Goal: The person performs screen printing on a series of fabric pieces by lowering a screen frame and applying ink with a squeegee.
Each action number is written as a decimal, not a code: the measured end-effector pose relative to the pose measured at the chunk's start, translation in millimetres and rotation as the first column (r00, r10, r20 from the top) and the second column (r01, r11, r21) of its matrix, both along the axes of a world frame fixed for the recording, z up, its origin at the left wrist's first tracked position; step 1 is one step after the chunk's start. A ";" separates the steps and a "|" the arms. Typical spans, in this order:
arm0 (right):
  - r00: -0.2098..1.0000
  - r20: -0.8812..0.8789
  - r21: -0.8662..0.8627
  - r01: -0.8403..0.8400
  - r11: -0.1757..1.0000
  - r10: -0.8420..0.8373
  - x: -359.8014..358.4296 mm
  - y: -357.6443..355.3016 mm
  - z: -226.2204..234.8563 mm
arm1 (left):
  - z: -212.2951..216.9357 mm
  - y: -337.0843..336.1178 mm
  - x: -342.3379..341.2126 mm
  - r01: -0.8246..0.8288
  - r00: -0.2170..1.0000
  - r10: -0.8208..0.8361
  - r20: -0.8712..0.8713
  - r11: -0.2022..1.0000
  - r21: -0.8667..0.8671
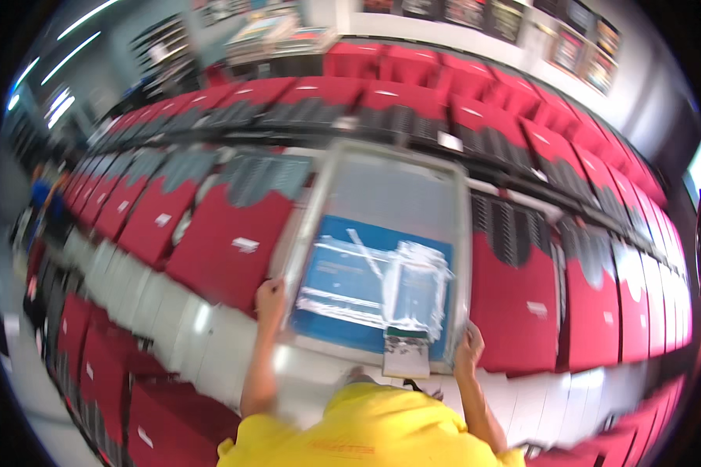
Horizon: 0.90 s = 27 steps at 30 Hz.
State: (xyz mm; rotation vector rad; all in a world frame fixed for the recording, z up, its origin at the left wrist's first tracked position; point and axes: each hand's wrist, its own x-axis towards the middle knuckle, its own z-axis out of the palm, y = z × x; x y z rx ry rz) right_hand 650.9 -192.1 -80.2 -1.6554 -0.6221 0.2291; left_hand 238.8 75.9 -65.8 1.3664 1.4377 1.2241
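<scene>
Aluminium frames the printing screen (382, 233) you hold over the long table (210, 335), its mesh masked in blue with white smears. Your left hand (271, 297) has its grip clamped on the frame's left rail near the lower corner; your right hand (469, 346) is clamped on the lower right corner. A squeegee (406, 350) rests against the near edge. Red garments (218, 237) lie in rows on both sides.

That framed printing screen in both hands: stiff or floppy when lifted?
Probably stiff: the screen frame keeps straight metal edges between the left hand and right hand. Its mesh likely flexes. The squeegee on it may slide if tilted.
</scene>
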 end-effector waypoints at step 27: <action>0.991 0.018 -0.116 0.131 0.985 -0.130 -32.6 13.0 52.1 | -9.1 40.3 -5.1 0.229 0.973 -0.228 -0.023 0.973 0.027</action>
